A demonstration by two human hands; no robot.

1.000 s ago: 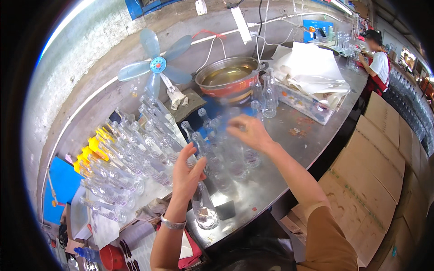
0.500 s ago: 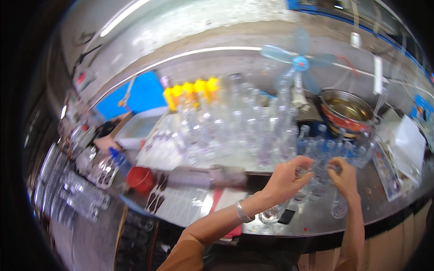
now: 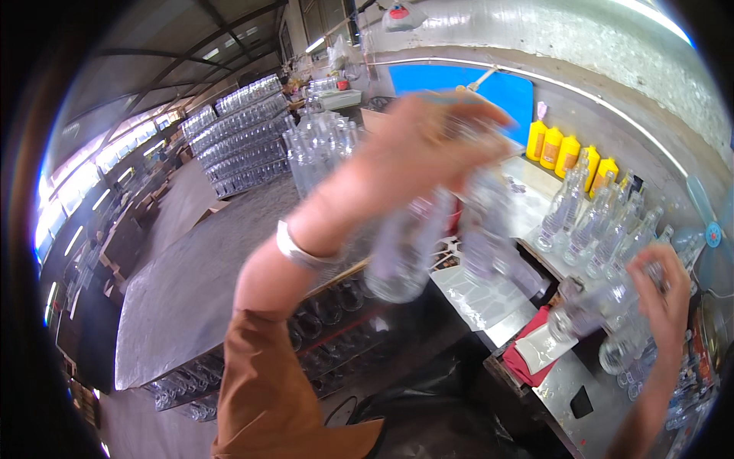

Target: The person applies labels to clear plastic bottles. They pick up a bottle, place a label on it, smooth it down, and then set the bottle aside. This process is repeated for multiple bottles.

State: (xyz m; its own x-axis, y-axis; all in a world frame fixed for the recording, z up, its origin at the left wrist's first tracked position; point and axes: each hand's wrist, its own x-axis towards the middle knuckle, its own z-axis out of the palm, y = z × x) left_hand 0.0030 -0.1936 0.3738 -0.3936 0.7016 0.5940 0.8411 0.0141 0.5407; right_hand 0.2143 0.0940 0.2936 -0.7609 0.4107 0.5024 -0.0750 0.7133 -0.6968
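Note:
My left hand (image 3: pixel 417 149), blurred and wearing a silver bracelet, is raised in mid-picture with its fingers closed round bottle necks. Clear glass bottles (image 3: pixel 399 264) hang below it, bases down, swinging over the gap between table and bench. At the right, my right hand (image 3: pixel 664 294) grips more clear glass bottles (image 3: pixel 585 310) by their necks. These tilt, with their bases toward the left, above the metal bench (image 3: pixel 554 386). Fingers hide the necks, so I cannot tell exactly how many bottles each hand holds.
Clear bottles (image 3: pixel 589 226) stand on the bench before several yellow bottles (image 3: pixel 566 157). A blue fan (image 3: pixel 713 234) is at the far right. Left of me lies a wide grey table (image 3: pixel 191 306) with standing bottles (image 3: pixel 306 157); stacked bottle rows (image 3: pixel 241 141) rise behind. A red cloth (image 3: pixel 527 367) edges the bench.
The view has swung left, bringing the grey table in. Both hands have lifted bottles from the bench; my left hand has risen and moved left with its bottles.

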